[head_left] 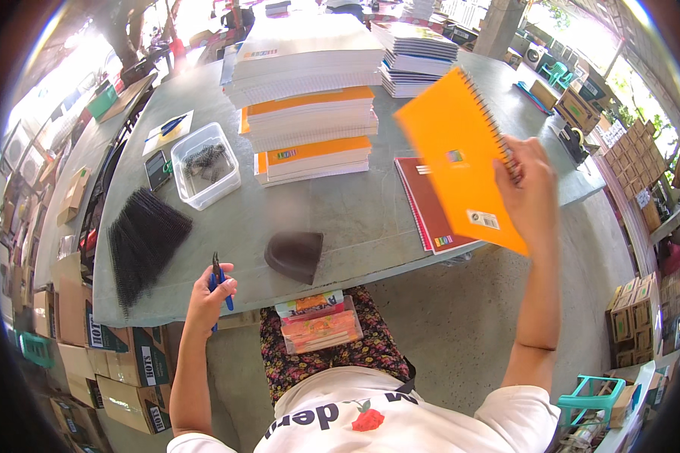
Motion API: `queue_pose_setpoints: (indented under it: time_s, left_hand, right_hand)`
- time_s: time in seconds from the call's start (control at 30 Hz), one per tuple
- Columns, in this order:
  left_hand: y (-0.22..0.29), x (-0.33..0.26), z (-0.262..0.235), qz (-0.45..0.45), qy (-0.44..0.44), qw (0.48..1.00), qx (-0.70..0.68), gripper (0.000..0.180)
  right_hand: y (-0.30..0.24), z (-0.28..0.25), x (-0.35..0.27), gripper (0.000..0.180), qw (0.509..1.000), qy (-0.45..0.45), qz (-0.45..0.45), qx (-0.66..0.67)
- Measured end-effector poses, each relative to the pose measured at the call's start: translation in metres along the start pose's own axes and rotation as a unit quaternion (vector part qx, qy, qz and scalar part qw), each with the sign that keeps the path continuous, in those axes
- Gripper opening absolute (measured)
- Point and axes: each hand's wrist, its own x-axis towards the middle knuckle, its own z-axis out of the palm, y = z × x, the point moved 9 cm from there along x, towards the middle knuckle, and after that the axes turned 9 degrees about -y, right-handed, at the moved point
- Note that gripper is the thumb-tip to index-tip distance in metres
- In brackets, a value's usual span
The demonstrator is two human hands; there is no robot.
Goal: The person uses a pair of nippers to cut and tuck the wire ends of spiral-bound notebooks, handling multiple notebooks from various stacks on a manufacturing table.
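In the head view, gripping an orange notebook (446, 143) by its spiral-bound edge with the right fingers (521, 148), closed firmly on it, thumb across the front cover, and holding it raised at a tilt over the bench (370, 219). Just left of the right fingers and lower, a dark red notebook (419, 198), lying flat and partly hidden behind the orange one. In the left fingers (226, 288), curled shut around the handles, blue-handled pliers (220, 276), pointing away from the body; hard to make out at this size, any gap between the tips. Near the left fingers on their right, a dark brown rounded piece (295, 253); to their left, a fan of black spirals (147, 238); beyond them, a clear plastic tub (208, 198) with black coils (204, 160) inside. Ahead, between both sets of fingers, a tall stack of books (310, 113).
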Motion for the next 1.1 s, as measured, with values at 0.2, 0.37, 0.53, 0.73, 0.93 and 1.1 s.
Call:
queue_pose_setpoints:
  time_s: [0.2,0.37,0.53,0.73,0.93,1.1]
  left_hand:
    - [0.014,0.026,0.03,0.015,0.032,0.966,0.256,0.035]
    - [0.006,0.032,-0.002,0.138,0.152,0.846,0.492,0.035]
    - [-0.007,0.026,-0.036,0.137,0.284,0.738,0.597,0.035]
    - [-0.001,0.043,-0.018,0.164,0.279,0.725,0.608,0.033]
    - [-0.009,0.035,-0.026,0.153,0.293,0.717,0.613,0.036]
    - [-0.009,0.039,-0.024,0.158,0.292,0.713,0.617,0.037]
  right_hand:
    - [0.095,0.227,-0.049,0.031,0.989,-0.134,0.06,-0.022]
    - [0.127,0.297,-0.031,0.033,0.963,-0.154,0.065,0.21]
    - [0.057,0.151,0.023,0.027,0.894,-0.123,0.046,0.429]
    - [-0.129,-0.002,-0.066,0.029,0.682,-0.27,-0.506,0.454]
    - [-0.173,-0.022,-0.127,0.031,0.467,-0.348,-0.63,0.513]
    - [-0.169,-0.037,-0.136,0.033,0.422,-0.353,-0.636,0.541]
